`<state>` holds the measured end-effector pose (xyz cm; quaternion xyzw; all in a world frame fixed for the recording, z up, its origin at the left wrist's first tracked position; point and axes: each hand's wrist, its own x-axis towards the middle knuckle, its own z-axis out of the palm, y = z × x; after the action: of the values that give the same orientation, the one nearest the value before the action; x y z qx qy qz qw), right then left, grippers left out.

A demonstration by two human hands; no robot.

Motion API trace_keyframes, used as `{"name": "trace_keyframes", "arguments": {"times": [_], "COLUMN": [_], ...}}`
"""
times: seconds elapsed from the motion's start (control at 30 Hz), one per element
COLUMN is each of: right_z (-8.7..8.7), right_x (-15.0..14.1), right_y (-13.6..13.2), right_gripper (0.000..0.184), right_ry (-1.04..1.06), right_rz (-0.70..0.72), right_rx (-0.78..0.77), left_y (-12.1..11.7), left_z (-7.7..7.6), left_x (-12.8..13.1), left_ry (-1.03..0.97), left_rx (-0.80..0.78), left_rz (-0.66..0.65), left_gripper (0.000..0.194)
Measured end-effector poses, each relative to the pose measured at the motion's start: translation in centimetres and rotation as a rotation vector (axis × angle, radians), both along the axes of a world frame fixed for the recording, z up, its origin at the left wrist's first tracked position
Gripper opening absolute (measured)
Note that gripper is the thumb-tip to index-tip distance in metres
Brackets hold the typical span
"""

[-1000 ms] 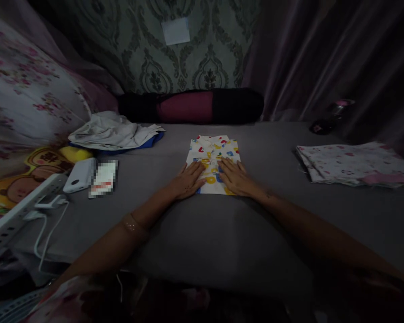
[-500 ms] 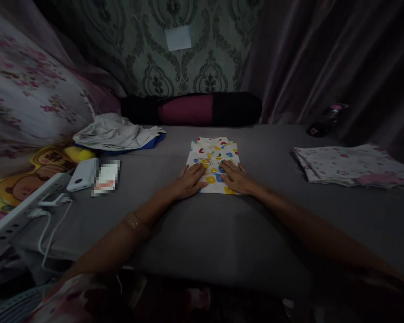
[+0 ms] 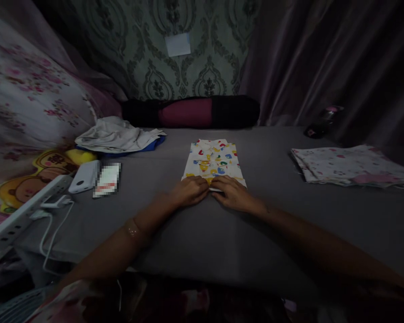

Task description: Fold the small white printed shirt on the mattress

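Note:
A folded white shirt with red, yellow, blue and green prints lies on the grey bed surface, its collar at the far end. My left hand grips the left part of the shirt's near edge, fingers curled over it. Close beside it, my right hand is closed on the same edge, thumb underneath. The fingertips of both hands almost meet at the middle. The edge is slightly raised between them.
Folded floral cloth lies right, near a dark bottle. At left are white and blue clothes, a power bank, a blurred card and a power strip with cables. A long bolster lines the wall.
Both hands have slid from lying flat on the shirt's middle to its near edge, drawing closer together. Their fingers now curl around that edge.

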<state>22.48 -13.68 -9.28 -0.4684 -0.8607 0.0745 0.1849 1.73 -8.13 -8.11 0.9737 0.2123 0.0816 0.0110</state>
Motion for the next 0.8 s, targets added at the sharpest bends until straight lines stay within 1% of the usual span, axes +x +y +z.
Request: {"name": "trace_keyframes", "arguments": {"times": [0.1, 0.17, 0.23, 0.33, 0.37, 0.47, 0.53, 0.6, 0.7, 0.8], "right_z": [0.1, 0.2, 0.2, -0.1, -0.2, -0.2, 0.0, 0.5, 1.3, 1.8], "right_x": [0.6, 1.7, 3.1, 5.4, 5.9, 7.1, 7.4, 7.6, 8.0, 8.4], "right_y": [0.2, 0.3, 0.3, 0.2, 0.1, 0.0, 0.0, -0.2, -1.4, -3.6], "right_gripper": [0.034, 0.038, 0.043, 0.051, 0.054, 0.058, 0.060, 0.061, 0.061, 0.058], "right_ry": [-0.080, -0.141, -0.182, -0.183, -0.175, -0.150, -0.135, -0.115, -0.086, -0.071], "right_rz": [-0.060, -0.112, -0.152, -0.210, -0.217, -0.193, -0.169, -0.152, -0.121, -0.098], "right_rx": [0.028, 0.036, 0.019, -0.031, -0.050, -0.096, -0.113, -0.119, -0.131, -0.172], "left_y": [0.1, 0.2, 0.3, 0.7, 1.0, 2.0, 2.6, 2.7, 1.6, -0.9], "left_z": [0.0, 0.0, 0.0, -0.1, -0.3, -1.2, -1.9, -2.0, -1.2, 0.3], "left_x": [0.1, -0.3, -1.1, -2.8, -3.4, -4.9, -5.4, -5.6, -5.9, -6.9], "left_ry": [-0.030, -0.049, -0.037, -0.007, -0.005, -0.020, -0.031, -0.034, -0.040, -0.051], "left_rx": [0.018, 0.021, 0.016, -0.011, -0.025, -0.075, -0.101, -0.107, -0.114, -0.183], "left_rz": [0.075, 0.105, 0.092, 0.088, 0.114, 0.203, 0.217, 0.208, 0.184, 0.118], "left_gripper": [0.034, 0.034, 0.032, 0.026, 0.027, 0.040, 0.047, 0.050, 0.051, 0.054]}}
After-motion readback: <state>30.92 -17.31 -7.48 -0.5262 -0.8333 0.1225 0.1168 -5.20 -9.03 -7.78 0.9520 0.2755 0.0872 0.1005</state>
